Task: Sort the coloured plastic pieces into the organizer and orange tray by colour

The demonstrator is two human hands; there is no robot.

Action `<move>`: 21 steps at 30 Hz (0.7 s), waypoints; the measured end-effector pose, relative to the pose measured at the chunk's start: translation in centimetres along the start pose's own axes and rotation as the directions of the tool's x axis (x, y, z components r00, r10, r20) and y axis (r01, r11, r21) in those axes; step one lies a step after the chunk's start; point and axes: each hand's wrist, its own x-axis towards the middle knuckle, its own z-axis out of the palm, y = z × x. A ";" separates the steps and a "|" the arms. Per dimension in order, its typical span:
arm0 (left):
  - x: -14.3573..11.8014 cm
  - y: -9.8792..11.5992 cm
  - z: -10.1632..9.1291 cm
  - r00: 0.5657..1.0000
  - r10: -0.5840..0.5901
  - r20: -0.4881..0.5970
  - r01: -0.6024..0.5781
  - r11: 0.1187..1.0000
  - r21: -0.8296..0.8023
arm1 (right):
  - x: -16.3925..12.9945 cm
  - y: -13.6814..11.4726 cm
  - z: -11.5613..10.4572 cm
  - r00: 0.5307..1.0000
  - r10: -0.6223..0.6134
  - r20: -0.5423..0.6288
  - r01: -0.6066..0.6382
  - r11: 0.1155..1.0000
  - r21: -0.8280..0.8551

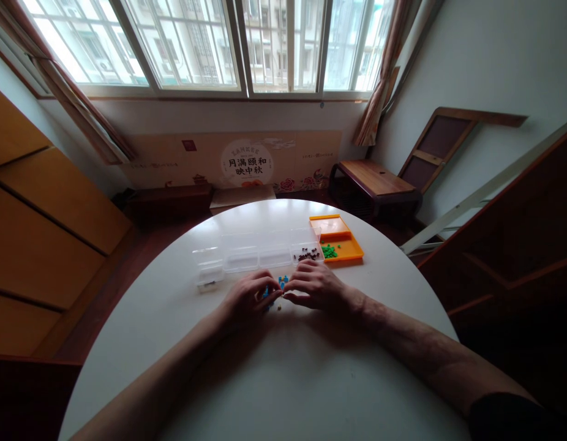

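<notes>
My left hand [249, 298] and my right hand [316, 286] meet at the middle of a round white table [283, 367], fingertips nearly touching. Between the fingers lies a small cluster of blue beads [280, 283], some pinched or covered by my fingers; a tiny yellowish bead [279, 307] lies just below. Which hand grips them I cannot make out. Just beyond the hands stands a clear plastic compartment box [247, 254]; its rightmost compartment holds dark brown beads [307, 255].
An orange tray [341, 245] with green beads [329, 250] sits right of the clear box. A small clear lid or cup [209, 278] lies at the box's left end. Beyond the table are a low wooden bench [373, 180], a window and wooden cabinets.
</notes>
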 end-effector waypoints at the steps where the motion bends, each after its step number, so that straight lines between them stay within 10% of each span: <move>1: 0.0 -0.1 0.0 1.000 0.008 -0.002 -0.008 1.000 -0.002 | 0.1 0.0 0.0 1.000 0.000 0.001 0.000 1.000 -0.007; 15: 0.0 0.4 -0.3 0.997 0.012 -0.073 -0.014 1.000 -0.027 | -0.4 0.7 0.0 0.989 0.131 -0.068 -0.128 0.991 0.048; 21: -0.4 0.3 -0.6 0.991 -0.034 -0.130 0.062 0.973 0.220 | -0.9 1.7 -0.2 0.877 0.392 -0.279 -0.395 0.918 0.048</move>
